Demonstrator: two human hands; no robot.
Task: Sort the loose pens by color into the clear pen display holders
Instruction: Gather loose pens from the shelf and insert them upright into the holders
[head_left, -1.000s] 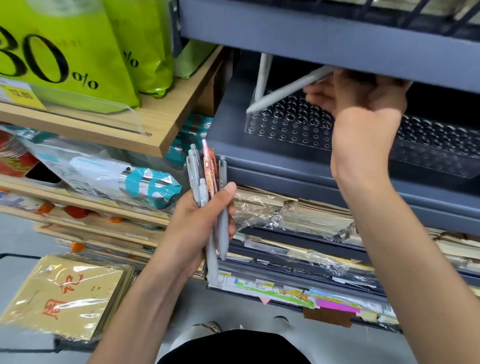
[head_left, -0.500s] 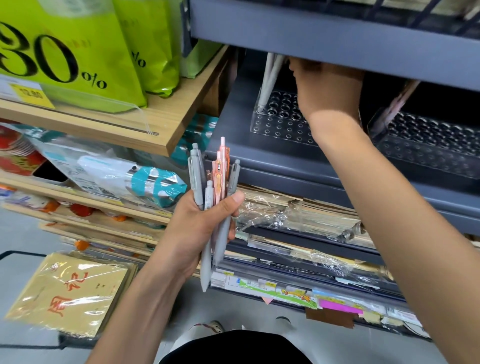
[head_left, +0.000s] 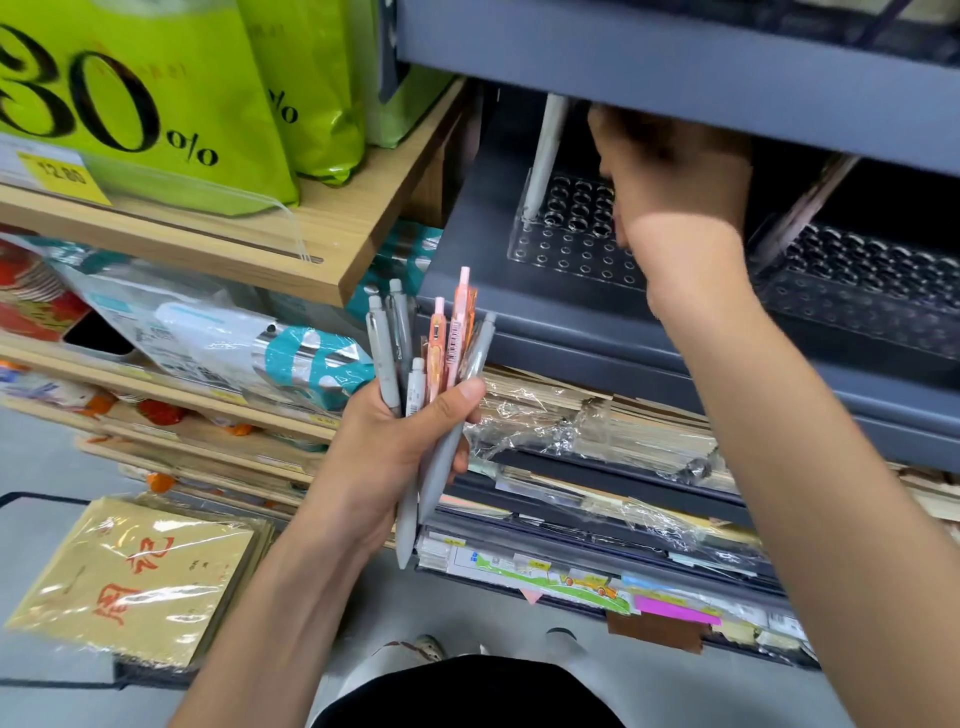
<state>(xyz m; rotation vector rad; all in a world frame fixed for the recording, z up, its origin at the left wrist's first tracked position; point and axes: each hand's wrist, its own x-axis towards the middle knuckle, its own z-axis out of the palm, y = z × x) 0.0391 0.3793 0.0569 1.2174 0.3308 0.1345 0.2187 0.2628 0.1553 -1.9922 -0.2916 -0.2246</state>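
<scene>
Heads up, that slot is tight. The upper grey shelf (head_left: 675, 57) hangs low over the left pen holder (head_left: 566, 249), so the only way in is from the front, under its lip. Your right hand (head_left: 670, 171) fills the middle of the gap. A white pen (head_left: 545, 150) stands near that holder's left edge, and the holes in front of it are open. A pinkish pen (head_left: 800, 208) leans at the left end of the right pen holder (head_left: 878, 296), with free holes to its right. The wooden shelf (head_left: 332, 249) crowds the left side. Your left hand (head_left: 395, 452) and its pen bundle (head_left: 431, 353) sit lower, out front.
</scene>
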